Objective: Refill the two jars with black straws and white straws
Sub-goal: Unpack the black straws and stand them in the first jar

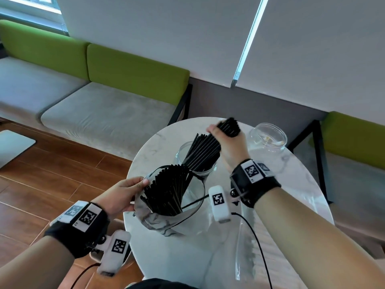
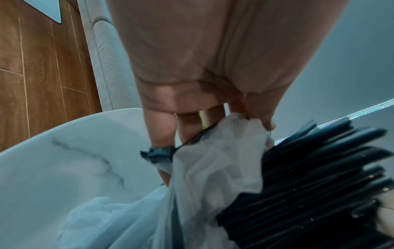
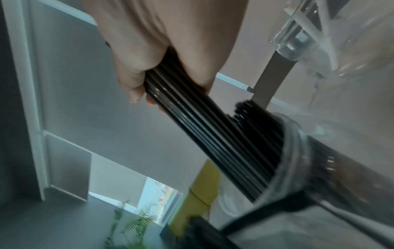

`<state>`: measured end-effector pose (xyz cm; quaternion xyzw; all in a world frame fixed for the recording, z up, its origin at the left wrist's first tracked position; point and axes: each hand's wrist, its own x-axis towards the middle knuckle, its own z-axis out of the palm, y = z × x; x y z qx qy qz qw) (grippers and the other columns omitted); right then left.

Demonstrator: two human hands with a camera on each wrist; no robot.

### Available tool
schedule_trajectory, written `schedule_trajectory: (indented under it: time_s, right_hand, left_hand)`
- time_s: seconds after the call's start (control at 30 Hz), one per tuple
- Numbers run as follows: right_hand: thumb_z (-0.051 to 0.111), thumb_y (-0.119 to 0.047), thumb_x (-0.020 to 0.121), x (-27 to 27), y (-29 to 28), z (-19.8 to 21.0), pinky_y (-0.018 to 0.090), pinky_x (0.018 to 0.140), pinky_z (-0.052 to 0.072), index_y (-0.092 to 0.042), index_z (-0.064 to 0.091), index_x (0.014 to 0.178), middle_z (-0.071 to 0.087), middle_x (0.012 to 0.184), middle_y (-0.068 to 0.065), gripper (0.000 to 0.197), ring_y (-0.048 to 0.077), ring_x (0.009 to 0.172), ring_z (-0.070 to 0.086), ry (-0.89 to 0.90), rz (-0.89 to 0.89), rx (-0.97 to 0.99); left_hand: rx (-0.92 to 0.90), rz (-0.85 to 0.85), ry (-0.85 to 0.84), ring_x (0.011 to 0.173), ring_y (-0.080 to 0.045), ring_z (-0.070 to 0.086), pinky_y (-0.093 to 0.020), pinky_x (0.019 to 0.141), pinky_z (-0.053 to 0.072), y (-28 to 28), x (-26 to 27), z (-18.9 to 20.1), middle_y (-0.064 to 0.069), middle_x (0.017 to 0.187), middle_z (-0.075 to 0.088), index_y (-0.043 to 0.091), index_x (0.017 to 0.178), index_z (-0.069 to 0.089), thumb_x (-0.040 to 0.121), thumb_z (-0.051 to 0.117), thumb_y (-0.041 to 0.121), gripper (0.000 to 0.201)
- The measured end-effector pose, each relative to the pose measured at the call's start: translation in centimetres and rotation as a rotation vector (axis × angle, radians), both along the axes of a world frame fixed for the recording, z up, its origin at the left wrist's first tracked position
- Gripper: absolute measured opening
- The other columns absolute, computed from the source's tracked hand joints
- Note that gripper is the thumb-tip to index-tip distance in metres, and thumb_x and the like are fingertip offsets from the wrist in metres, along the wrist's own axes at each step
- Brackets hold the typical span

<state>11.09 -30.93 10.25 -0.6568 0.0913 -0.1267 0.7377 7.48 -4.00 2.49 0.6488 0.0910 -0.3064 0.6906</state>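
Observation:
My right hand (image 1: 226,140) grips a bundle of black straws (image 1: 205,151) near its upper end, with the lower ends inside a clear jar (image 1: 208,171) on the round marble table (image 1: 291,163). The wrist view shows my fingers (image 3: 136,79) wrapped round the bundle of black straws (image 3: 213,134) where it enters the jar mouth (image 3: 287,151). My left hand (image 1: 125,193) pinches the rim of a clear plastic bag (image 1: 158,220) that holds more black straws (image 1: 166,190); my left fingers (image 2: 262,109) pinch the bag (image 2: 213,160). A second clear jar (image 1: 268,136) stands at the far right.
A flat clear packet (image 1: 262,247) lies on the table near my right forearm, and a black cable (image 1: 256,240) crosses it. A grey and green bench (image 1: 104,105) runs behind the table over a wooden floor (image 1: 52,174). Another green seat (image 1: 358,147) is at the right.

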Motion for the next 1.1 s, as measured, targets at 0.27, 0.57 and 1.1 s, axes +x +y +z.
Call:
schedule_trajectory:
  time_s: [0.27, 0.57, 1.1]
  right_hand:
    - [0.07, -0.022, 0.086, 0.6, 0.6, -1.9, 0.027, 0.086, 0.052, -0.013, 0.062, 0.096, 0.071, 0.098, 0.006, 0.015, 0.013, 0.091, 0.066, 0.053, 0.224, -0.392]
    - [0.043, -0.033, 0.1, -1.2, -0.6, -2.6, 0.014, 0.109, 0.021, -0.014, 0.036, 0.142, 0.037, 0.147, -0.002, 0.047, 0.006, 0.137, 0.03, -0.1, 0.52, -1.06]
    - [0.054, -0.028, 0.088, 3.6, 1.6, -5.8, 0.045, 0.09, 0.047, -0.005, 0.062, 0.1, 0.061, 0.096, 0.011, 0.028, 0.033, 0.089, 0.057, -0.43, 0.381, -1.413]
  left_hand:
    - [-0.012, 0.003, -0.018, 0.09, -0.024, 0.06, -0.032, 0.07, 0.057, 0.4, 0.0, 0.0, -0.012, 0.099, 0.065, 0.003, 0.108, 0.063, 0.076, 0.06, 0.037, 0.046]
    - [0.0, -0.008, -0.022, 0.089, -0.025, 0.058, -0.033, 0.069, 0.056, 0.4, 0.1, -0.1, -0.013, 0.098, 0.063, 0.001, 0.108, 0.06, 0.075, 0.06, 0.039, 0.05]
    - [0.012, -0.018, -0.006, 0.091, -0.028, 0.056, -0.033, 0.069, 0.057, 0.3, 0.5, -0.1, -0.015, 0.098, 0.062, 0.001, 0.111, 0.06, 0.076, 0.059, 0.039, 0.052]
